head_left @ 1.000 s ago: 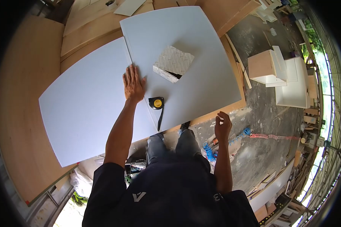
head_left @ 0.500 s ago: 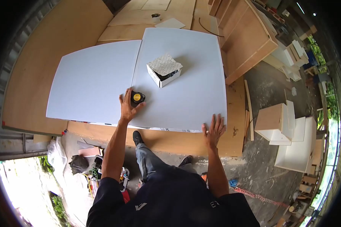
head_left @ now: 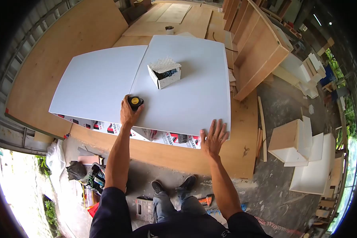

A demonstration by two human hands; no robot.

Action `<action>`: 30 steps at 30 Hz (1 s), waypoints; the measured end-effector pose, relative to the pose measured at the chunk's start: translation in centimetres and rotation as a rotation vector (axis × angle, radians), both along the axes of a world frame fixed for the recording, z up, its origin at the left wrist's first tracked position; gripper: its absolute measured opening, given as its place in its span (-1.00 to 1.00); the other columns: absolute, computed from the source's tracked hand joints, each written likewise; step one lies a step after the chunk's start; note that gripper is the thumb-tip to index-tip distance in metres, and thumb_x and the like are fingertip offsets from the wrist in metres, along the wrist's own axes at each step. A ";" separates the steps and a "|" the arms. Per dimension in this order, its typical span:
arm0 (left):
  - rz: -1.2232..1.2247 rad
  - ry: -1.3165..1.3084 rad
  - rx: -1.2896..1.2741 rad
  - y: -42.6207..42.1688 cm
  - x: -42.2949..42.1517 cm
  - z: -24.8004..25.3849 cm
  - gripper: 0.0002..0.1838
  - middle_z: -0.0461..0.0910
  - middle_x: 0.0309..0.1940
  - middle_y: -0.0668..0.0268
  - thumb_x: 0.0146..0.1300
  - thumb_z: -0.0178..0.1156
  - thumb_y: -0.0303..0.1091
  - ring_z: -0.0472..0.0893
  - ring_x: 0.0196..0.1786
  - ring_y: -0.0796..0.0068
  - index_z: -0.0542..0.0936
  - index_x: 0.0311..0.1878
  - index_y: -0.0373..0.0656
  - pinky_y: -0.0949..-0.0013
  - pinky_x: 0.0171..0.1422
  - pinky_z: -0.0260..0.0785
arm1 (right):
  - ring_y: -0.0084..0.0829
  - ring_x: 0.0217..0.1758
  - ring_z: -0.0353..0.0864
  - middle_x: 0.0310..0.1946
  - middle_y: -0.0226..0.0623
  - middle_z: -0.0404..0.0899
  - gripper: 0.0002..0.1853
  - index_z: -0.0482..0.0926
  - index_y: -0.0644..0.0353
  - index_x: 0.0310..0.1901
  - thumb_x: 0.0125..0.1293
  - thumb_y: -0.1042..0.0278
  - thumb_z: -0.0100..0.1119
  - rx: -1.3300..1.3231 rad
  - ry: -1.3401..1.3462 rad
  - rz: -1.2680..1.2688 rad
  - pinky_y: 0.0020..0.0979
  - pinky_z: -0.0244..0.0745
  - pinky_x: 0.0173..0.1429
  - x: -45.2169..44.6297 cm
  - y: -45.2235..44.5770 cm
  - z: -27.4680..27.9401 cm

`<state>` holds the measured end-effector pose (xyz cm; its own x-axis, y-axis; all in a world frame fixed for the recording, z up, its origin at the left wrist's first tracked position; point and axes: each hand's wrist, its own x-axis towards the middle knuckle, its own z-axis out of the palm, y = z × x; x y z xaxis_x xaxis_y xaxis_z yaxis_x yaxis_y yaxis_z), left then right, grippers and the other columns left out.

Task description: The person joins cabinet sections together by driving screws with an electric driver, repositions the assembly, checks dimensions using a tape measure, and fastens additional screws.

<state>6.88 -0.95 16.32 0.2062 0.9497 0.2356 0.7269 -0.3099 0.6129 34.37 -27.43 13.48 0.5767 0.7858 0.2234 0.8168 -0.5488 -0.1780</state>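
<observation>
My left hand [head_left: 129,112] is wrapped round a black and yellow tape measure [head_left: 135,101] on the white panels. The tape measure lies just right of the seam, close to the near edge. My right hand [head_left: 215,139] rests with fingers spread on the near right corner of the right white panel [head_left: 186,107]. On that panel, beyond my hands, stands a small white carton [head_left: 168,81] with its lid partly up and dark contents that I cannot make out. The left white panel [head_left: 95,75] adjoins along the seam. Printed red, black and white surfaces [head_left: 170,139] show beneath the near edge.
Wooden sheets [head_left: 234,154] lie beneath the panels. A large board [head_left: 55,59] leans at left, and a wooden cabinet frame [head_left: 261,51] stands at right. White box pieces [head_left: 293,139], an orange tool [head_left: 205,200] and a tool bag [head_left: 93,176] are on the floor.
My feet now stand together, farther back from the panels. More of the printed surface under the near edge shows, and more of the carton's inside. Both hands remain at the panels.
</observation>
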 end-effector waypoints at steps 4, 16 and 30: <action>-0.006 0.011 0.036 -3.0 -0.1 -0.7 -0.14 0.48 0.14 -0.02 0.10 0.40 0.02 0.41 0.27 -0.08 0.25 0.34 -0.22 0.00 0.35 0.32 | 0.04 0.66 -0.23 0.59 -0.04 -0.07 -0.23 0.13 0.25 0.53 0.51 -0.19 -0.18 -0.002 0.010 -0.005 0.24 -0.38 0.60 0.0 0.0 0.2; 0.003 0.009 0.130 -3.9 -0.2 -1.7 -0.17 0.41 0.09 -0.04 0.09 0.39 0.00 0.40 0.23 -0.04 0.27 0.25 -0.35 0.01 0.49 0.06 | 0.02 0.69 -0.50 0.64 -0.02 -0.32 -0.10 -0.10 0.21 0.59 0.48 -0.31 -0.21 -0.148 0.191 0.037 0.18 -0.56 0.63 1.1 -0.5 1.3; 0.298 0.090 -0.012 -4.8 1.0 -2.3 -0.13 0.47 0.07 -0.13 0.07 0.40 0.11 0.48 0.15 -0.18 0.30 0.24 -0.34 -0.06 0.26 0.33 | -0.23 0.69 -0.17 0.62 -0.11 -0.07 -0.17 0.07 0.30 0.54 0.40 -0.05 0.06 -0.035 0.144 0.456 0.04 -0.25 0.65 5.3 -8.1 1.5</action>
